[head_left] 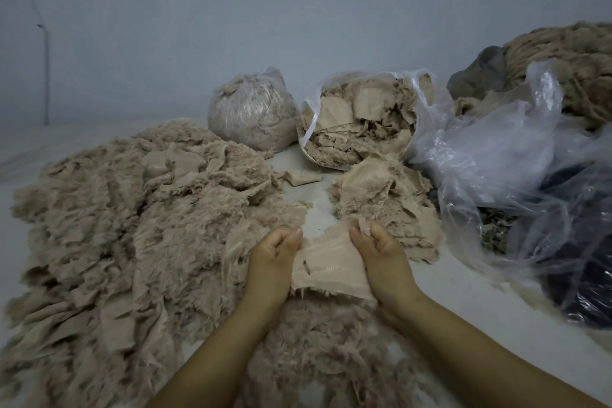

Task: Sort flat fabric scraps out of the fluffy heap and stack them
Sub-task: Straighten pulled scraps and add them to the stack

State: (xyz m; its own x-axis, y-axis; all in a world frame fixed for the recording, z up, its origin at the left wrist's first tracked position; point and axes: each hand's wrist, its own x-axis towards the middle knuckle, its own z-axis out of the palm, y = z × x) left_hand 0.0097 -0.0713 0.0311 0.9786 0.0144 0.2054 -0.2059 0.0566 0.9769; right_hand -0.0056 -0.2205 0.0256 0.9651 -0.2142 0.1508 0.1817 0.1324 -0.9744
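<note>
Scrap (326,262) between both hands' curled fingers

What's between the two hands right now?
In the head view, a flat beige scrap spans the gap between the left hand and right hand. Each grips one side edge. Below it lies the fluffy heap.

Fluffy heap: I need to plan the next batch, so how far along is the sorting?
Done: a small stack of flat scraps lies beyond the hands. In hand: left hand and right hand hold one flat scrap between them. Left: the fluffy heap is large, so most remains.
</note>
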